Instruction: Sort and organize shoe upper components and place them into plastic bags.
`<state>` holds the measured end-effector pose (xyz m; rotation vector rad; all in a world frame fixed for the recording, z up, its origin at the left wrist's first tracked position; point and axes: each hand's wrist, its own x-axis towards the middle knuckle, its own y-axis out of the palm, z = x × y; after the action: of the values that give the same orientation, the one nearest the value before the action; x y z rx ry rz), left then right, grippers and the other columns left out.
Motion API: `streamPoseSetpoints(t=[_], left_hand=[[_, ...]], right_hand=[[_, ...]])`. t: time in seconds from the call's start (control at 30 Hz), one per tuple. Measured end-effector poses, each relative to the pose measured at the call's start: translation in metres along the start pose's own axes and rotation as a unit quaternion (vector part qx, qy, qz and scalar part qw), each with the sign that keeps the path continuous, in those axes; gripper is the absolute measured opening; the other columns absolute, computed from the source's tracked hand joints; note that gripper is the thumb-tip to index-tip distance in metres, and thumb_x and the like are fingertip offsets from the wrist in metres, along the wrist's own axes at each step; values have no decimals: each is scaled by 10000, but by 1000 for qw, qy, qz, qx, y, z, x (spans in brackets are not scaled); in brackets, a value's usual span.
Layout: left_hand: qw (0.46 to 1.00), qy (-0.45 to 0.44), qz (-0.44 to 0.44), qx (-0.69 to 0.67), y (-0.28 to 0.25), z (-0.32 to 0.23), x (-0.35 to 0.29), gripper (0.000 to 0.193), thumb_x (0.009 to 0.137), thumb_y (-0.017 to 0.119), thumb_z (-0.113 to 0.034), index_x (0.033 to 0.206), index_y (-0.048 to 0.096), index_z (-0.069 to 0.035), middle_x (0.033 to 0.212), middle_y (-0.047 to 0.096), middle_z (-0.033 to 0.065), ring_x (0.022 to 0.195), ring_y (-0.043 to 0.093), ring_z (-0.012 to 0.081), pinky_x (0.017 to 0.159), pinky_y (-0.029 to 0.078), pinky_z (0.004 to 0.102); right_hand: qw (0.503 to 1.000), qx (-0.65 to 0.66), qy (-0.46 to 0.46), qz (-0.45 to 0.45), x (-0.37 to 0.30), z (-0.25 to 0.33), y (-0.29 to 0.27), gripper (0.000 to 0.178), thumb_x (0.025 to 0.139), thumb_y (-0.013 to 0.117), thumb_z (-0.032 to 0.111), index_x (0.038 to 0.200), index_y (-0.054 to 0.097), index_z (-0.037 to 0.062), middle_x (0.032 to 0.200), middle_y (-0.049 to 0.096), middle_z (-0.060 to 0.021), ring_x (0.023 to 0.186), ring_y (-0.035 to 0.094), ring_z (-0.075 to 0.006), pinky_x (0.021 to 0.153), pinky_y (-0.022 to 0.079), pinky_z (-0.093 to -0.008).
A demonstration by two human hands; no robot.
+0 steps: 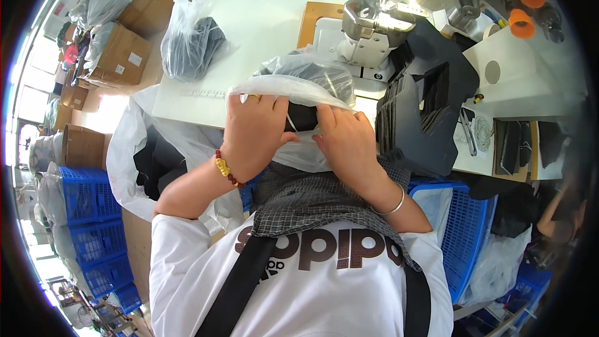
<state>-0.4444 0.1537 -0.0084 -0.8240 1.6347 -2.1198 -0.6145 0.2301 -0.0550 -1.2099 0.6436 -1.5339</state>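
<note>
A clear plastic bag (287,85) lies at the table's near edge, its mouth toward me. My left hand (253,126) has its fingers curled over the bag's rim, thumb pointing right. My right hand (347,145) grips the bag on the other side, fingers bent over the plastic. Between the two hands a black bundle (302,117) with a thin white band across it shows in the opening. How far it sits inside the bag is partly hidden by the hands and plastic.
Beyond the bag stands a sewing machine (373,43). Stacked dark cut pieces (415,109) are right of it. Another filled plastic bag (194,47) rests on the white table (262,9). A large bag (134,178) with black pieces hangs at left; a blue crate (465,237) stands at right.
</note>
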Motion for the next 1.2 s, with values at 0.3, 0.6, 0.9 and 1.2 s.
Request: streamPoseSetpoints(t=[0.3, 0.6, 0.9, 1.2], left_hand=[[972, -113, 52, -199, 24, 6, -3, 555, 638, 840, -321, 1072, 616, -57, 989, 657, 102, 931, 615, 294, 857, 401, 437], [858, -155, 3, -490, 8, 33, -13, 521, 679, 800, -103, 1147, 580, -35, 1042, 668, 126, 999, 641, 248, 963, 441, 364], [436, -139, -95, -884, 7, 36, -21, 578, 998, 538, -286, 1438, 344, 36, 1418, 484, 137, 1265, 508, 236, 1059, 391, 386], [334, -191, 1, -923, 20, 4, -15, 592, 1001, 492, -367, 1453, 341, -17, 1386, 509, 148, 1245, 535, 279, 1008, 465, 438]], right_hand=[[941, 332, 12, -59, 11, -23, 18, 371, 805, 499, -127, 1156, 566, -27, 1029, 592, -177, 919, 627, -323, 806, 501, -363], [946, 322, -7, -46, 15, -20, 15, 441, 779, 612, -75, 1211, 550, -9, 1052, 615, -166, 985, 611, -348, 849, 494, -391], [918, 395, -18, -44, 19, -10, 1, 485, 835, 639, -7, 1300, 503, 11, 1138, 635, -130, 977, 617, -237, 854, 482, -341], [883, 458, -13, -101, 19, -7, -2, 480, 818, 723, 66, 1253, 523, 25, 1035, 565, -87, 827, 540, -170, 726, 455, -289]])
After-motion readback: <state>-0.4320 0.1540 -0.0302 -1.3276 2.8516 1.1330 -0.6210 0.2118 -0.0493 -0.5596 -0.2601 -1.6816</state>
